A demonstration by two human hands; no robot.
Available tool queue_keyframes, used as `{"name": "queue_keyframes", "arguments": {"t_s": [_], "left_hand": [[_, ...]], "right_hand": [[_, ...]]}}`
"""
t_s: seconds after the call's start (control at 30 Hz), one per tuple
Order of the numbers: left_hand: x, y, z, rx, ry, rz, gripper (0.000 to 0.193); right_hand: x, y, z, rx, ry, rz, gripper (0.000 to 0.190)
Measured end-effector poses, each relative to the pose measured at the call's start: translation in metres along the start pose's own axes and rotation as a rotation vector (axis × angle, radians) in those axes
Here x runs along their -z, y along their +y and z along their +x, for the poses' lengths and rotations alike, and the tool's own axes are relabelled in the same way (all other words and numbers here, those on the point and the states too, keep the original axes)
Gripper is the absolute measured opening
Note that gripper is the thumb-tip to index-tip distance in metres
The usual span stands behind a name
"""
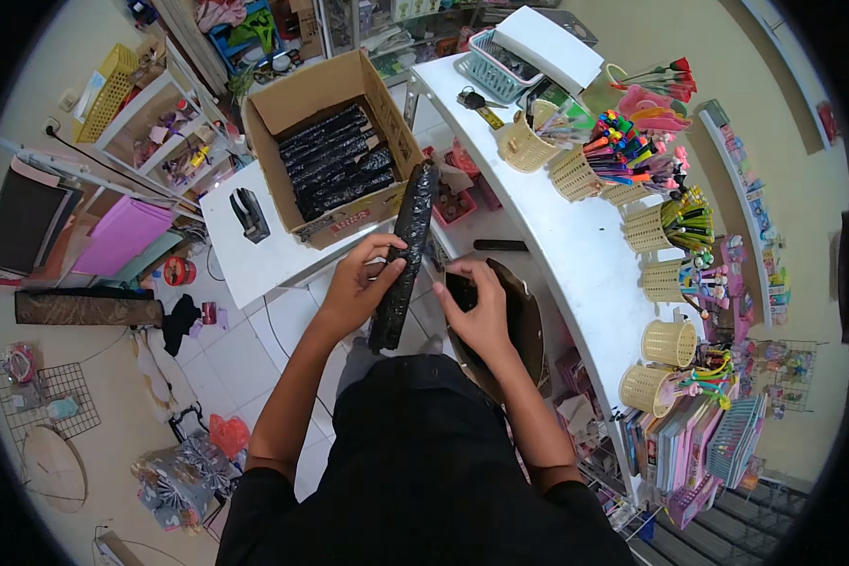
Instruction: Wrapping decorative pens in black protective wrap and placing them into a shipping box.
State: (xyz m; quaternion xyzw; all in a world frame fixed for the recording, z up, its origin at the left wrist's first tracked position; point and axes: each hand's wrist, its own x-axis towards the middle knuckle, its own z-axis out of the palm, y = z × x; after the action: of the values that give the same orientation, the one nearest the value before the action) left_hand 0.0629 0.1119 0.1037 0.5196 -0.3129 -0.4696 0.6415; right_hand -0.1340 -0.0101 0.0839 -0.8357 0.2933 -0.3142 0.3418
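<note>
My left hand (364,283) grips a long package wrapped in shiny black plastic (412,226), thumb on one side and fingers on the other. The package is tilted, its far end near the corner of the cardboard box (269,117). Inside that box lie several similar black-wrapped packages (332,163) side by side. Just right of the held package, my right hand (477,304) has its fingers apart and curved, with nothing in them. Below it stands an open container with a dark inside (520,304).
Left of the box, a black tape dispenser (249,214) rests on a white table (230,265). Along the right curves a white counter (573,283) with cream baskets (644,228) of pens, keys (471,99) and a turquoise basket (492,71). A cable (272,332) crosses the tiled floor.
</note>
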Motion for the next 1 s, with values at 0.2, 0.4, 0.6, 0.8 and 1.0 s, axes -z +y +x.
{"name": "queue_keyframes", "arguments": {"t_s": [0.2,0.4,0.6,0.8,1.0], "left_hand": [[-0.013,-0.043,0.017,0.104,-0.079,-0.009,0.023],[-0.039,-0.082,0.038,0.148,-0.254,0.091,0.025],[-0.065,-0.088,0.059,0.101,-0.377,0.319,0.025],[-0.065,-0.095,0.063,0.068,-0.489,0.36,0.023],[-0.062,-0.09,0.067,0.055,-0.594,0.419,0.027]], "right_hand": [[0.03,-0.005,-0.03,-0.184,-0.016,-0.031,0.019],[0.078,0.006,-0.082,-0.365,0.2,-0.151,0.01],[0.099,0.008,-0.129,-0.519,0.403,-0.2,0.012],[0.082,0.004,-0.148,-0.589,0.411,-0.314,0.031],[0.06,-0.005,-0.148,-0.604,0.255,-0.429,0.04]]}}
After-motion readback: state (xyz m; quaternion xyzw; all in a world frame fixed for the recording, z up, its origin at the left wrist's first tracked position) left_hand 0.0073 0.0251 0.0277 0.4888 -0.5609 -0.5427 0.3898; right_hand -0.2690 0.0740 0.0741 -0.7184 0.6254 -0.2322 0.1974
